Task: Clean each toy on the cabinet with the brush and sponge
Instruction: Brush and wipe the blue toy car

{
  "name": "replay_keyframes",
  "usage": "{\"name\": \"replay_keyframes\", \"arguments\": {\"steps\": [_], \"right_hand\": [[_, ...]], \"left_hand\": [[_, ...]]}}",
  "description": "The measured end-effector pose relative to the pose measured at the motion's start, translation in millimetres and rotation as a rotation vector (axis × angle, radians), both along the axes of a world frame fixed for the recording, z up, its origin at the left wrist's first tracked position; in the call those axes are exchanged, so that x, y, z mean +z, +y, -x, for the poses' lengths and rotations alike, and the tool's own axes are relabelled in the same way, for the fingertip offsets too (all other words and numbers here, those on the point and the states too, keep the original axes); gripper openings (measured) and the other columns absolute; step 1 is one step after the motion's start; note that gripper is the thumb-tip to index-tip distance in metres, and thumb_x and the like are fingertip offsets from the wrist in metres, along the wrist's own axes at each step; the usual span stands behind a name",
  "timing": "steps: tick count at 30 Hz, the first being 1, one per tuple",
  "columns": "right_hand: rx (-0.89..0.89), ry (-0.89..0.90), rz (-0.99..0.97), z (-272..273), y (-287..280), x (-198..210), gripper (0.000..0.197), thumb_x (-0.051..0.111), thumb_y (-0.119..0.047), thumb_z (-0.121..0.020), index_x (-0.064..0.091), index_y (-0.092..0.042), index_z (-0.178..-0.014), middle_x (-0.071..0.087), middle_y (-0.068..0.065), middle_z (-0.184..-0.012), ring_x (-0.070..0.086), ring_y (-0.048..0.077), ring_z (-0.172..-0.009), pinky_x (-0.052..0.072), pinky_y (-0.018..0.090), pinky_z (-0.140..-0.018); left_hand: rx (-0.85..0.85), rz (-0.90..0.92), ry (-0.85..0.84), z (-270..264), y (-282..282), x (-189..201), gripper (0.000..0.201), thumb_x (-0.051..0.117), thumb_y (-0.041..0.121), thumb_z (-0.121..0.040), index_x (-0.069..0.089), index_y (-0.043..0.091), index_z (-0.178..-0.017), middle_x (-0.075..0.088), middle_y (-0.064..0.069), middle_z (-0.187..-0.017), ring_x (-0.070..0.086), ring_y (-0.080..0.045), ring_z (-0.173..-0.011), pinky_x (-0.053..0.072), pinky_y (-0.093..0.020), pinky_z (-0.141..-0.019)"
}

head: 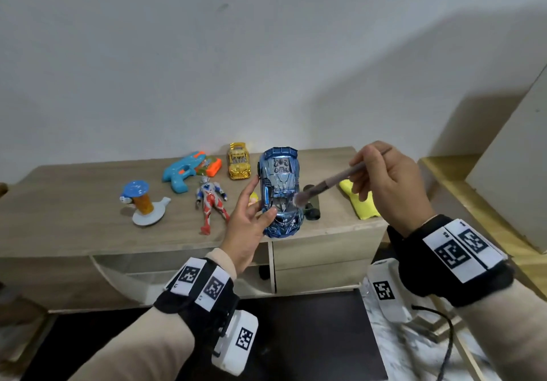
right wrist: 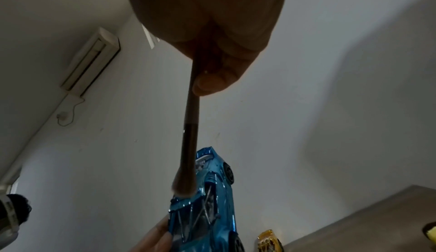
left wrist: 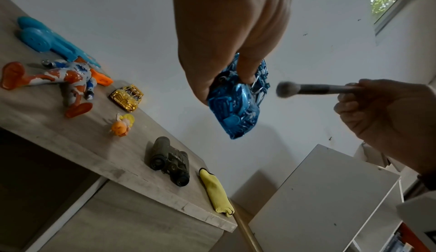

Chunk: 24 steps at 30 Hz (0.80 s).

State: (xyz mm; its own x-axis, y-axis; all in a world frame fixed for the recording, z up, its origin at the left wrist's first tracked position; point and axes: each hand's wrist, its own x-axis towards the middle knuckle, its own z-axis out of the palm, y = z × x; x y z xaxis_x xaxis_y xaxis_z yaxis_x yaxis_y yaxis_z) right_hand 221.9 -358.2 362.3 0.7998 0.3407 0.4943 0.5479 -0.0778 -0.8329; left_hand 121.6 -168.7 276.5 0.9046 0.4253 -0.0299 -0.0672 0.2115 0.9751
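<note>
While the left hand point(head: 247, 217) holds the blue car point(head: 280, 192) up off the table point(head: 74, 212), thumb curled over the near end and fingers along its left flank, the brush point(head: 331, 180) comes in from the right. The right hand point(head: 384, 179) pinches the handle near its far end, fingers curled round it. In the head view the bristles lie at the car's right side, about the cabin; the left wrist view shows the tuft just beside the body, so I cannot tell whether it touches.

The car's long axis runs away from the person, roof up to the head camera, spoiler at the far end, nose nearest the wrist. The brush lies across that axis, slanting down and leftward from hand to tuft. I judge the coming strokes should run along the car's length, and the right hand is the one placed to make them.

The sponge point(head: 359, 203), yellow, lies on the table under the right hand, untouched.
</note>
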Motion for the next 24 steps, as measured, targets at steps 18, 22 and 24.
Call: {"name": "replay_keyframes", "arguments": {"steps": [18, 22, 24], "right_hand": [[0.05, -0.155, 0.111, 24.1, 35.6, 9.6, 0.03, 0.039, -0.018, -0.098, 0.061, -0.015, -0.077, 0.062, 0.002, -0.065, 0.06, 0.005, -0.049, 0.048, 0.019, -0.045], [0.064, -0.217, 0.123, 29.3, 39.9, 12.0, 0.031, 0.039, -0.021, -0.096, 0.061, -0.01, -0.079, 0.061, -0.001, -0.063, 0.058, 0.003, -0.048, 0.045, 0.017, -0.046], [0.078, -0.249, 0.134, 30.1, 42.1, 13.6, 0.027, 0.041, -0.019, -0.097, 0.062, -0.009, -0.082, 0.062, -0.004, -0.064, 0.06, 0.0, -0.052, 0.045, 0.015, -0.048]], "left_hand": [[0.036, -0.07, -0.007, 5.7, 19.2, 1.2, 0.069, 0.063, 0.0, -0.086, 0.044, 0.055, -0.124, 0.043, -0.003, -0.147, 0.035, -0.019, -0.138, 0.039, -0.041, -0.108], [0.054, -0.13, -0.024, 7.3, 20.2, 0.1, 0.072, 0.063, -0.001, -0.086, 0.038, 0.044, -0.137, 0.039, 0.003, -0.149, 0.039, -0.008, -0.131, 0.042, -0.026, -0.1], [0.062, -0.128, -0.037, 7.2, 19.9, -1.8, 0.071, 0.064, -0.001, -0.086, 0.039, 0.045, -0.133, 0.046, 0.002, -0.143, 0.047, -0.005, -0.124, 0.049, -0.017, -0.09]]}}
